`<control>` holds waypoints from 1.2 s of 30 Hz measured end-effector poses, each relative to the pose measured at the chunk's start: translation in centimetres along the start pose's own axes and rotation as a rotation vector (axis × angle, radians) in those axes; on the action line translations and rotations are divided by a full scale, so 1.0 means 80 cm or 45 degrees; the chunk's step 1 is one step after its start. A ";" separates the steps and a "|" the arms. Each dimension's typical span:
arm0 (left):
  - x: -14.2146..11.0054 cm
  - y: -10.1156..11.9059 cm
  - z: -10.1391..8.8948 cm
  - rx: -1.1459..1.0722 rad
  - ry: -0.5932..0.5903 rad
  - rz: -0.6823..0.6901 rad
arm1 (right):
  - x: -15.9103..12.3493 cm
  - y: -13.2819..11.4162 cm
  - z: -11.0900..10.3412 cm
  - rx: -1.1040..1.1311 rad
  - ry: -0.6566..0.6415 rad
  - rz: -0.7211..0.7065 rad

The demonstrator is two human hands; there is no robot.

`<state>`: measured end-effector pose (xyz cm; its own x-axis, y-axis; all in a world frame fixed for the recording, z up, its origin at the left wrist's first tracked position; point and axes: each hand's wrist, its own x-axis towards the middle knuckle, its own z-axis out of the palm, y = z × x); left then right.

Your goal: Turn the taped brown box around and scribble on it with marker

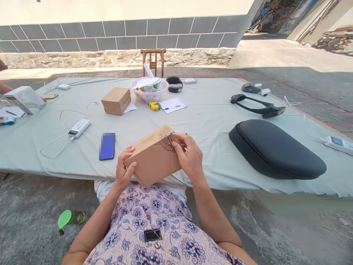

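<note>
Between my two hands is a brown cardboard box (154, 162), tilted at the table's near edge. Dark line drawing covers its upper right corner. My left hand (124, 170) grips the left end, thumb on the near face and fingers on the top. At the right end, my right hand (190, 152) closes on the drawn corner, with the thumb against the near face and the index finger along the top edge. A tiny dark tip shows by the right fingers; I cannot make out what it is. Left of the box lies a phone (107, 146) with a blue screen.
A second cardboard box (116, 101), a lilac basket (149, 96) of odds and ends, a yellow tape measure (154, 106) and paper (173, 105) stand farther back. A black case (277, 149) and headset (257, 106) lie right; a power bank (79, 129) with cables lies left.
</note>
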<state>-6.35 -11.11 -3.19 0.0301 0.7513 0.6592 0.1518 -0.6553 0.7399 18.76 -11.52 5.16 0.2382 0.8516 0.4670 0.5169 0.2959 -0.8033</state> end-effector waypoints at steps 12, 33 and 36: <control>-0.005 -0.002 -0.008 0.031 0.072 -0.046 | 0.047 0.125 0.014 -0.652 -0.307 0.497; 0.009 0.007 -0.011 0.193 0.024 0.041 | 0.005 0.086 -0.025 0.459 0.262 0.184; 0.010 0.007 -0.010 0.186 0.018 0.034 | -0.003 0.039 -0.034 0.360 0.436 -0.139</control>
<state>-7.07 -10.93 -2.11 0.0222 0.7319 0.6810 0.2930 -0.6560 0.6955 22.58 -11.98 3.52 0.4773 0.6309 0.6117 0.3205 0.5232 -0.7896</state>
